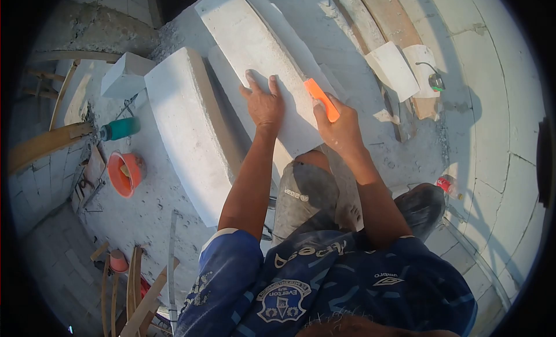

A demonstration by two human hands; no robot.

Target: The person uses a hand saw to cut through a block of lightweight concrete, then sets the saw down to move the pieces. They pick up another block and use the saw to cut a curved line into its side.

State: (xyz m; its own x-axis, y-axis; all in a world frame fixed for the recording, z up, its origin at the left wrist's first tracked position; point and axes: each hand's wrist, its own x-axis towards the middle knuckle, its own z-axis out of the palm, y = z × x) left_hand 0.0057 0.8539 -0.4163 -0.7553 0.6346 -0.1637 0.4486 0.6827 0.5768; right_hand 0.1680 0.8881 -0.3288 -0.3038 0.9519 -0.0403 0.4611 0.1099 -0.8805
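Note:
A long white block point(246, 38) lies at a slant before me, its near end by my knee. My left hand point(266, 105) rests flat on its top with the fingers spread. Near the block's right edge, my right hand point(341, 128) is closed around a flat, bar-shaped orange tool point(322, 99). Its lower part is covered by my fingers, so its exact kind does not show. To the left lies a second long white block point(182, 122), with a gap between the two.
A smaller white block point(123, 76), a teal bottle point(121, 128) and an orange bucket point(124, 175) stand left. Wooden planks point(399, 18), white pieces point(394, 70) and a tape measure point(436, 82) lie right. A red-labelled bottle point(447, 186) is beside my knee. Wooden strips point(136, 285) are lower left.

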